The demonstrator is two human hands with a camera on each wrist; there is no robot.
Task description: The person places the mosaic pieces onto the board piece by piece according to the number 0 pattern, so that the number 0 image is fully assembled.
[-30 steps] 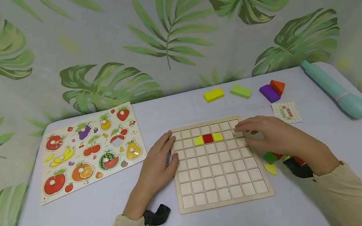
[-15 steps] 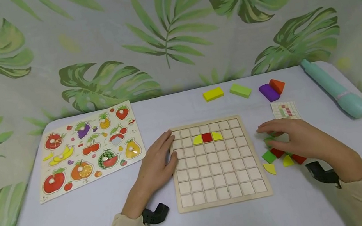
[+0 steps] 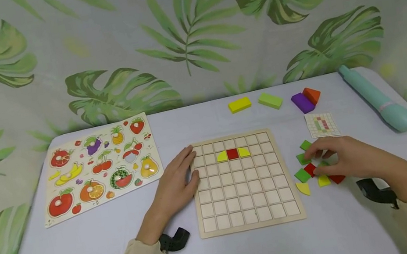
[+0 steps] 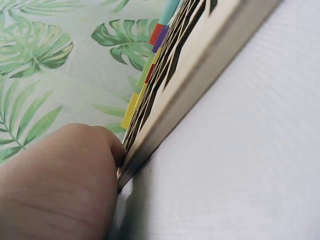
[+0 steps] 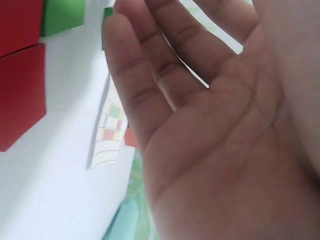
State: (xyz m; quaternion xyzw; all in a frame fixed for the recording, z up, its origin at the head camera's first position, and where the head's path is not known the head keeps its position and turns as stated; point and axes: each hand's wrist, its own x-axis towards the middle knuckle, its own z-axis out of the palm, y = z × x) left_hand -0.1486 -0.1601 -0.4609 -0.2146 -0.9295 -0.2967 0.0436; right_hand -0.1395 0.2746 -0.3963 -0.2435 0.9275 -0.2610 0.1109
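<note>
Showing its grip parted in the head view, thumb away from fingertips, the right hand (image 3: 352, 156) hangs just beside a flat red square tile (image 3: 309, 169) on the white worktop (image 3: 263, 250), where a careless pinch could drag the crowded green square tile (image 3: 301, 175) along; the left hand (image 3: 172, 187), fingers extended, rests against the left edge of the pale wooden grid board (image 3: 245, 189). The left wrist view shows that thick edge. Beyond loosely straight fingers, the right wrist view shows bright, crisp-cornered red tiles (image 5: 22, 95)
</note>
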